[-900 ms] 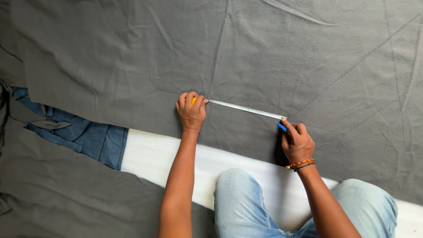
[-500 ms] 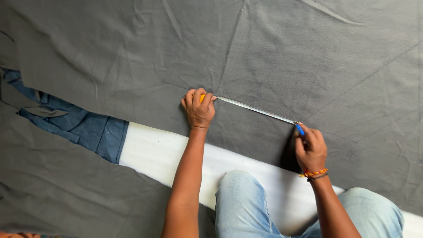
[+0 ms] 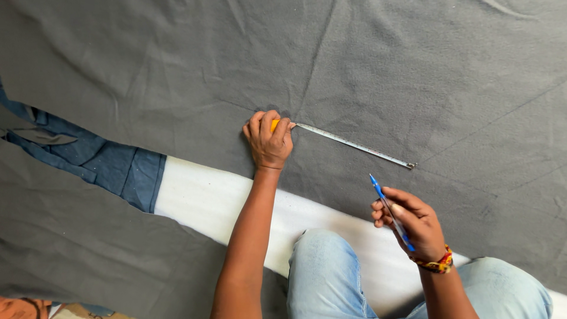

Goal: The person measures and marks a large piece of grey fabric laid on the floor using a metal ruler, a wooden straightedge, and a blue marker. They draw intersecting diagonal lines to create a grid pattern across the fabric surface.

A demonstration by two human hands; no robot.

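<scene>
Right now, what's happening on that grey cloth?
A person kneels over a large grey fabric spread flat. The left hand presses a yellow tape measure case onto the cloth, with the metal tape blade drawn out to the right and lying on the fabric. The right hand holds a blue pen just short of the blade's end hook, tip off the cloth. Blue denim and a white sheet show underneath.

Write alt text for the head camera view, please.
A person's left hand presses a yellow tape measure onto grey cloth, its blade stretched out to the right. The right hand holds a blue pen above the cloth, near the blade's end.
</scene>
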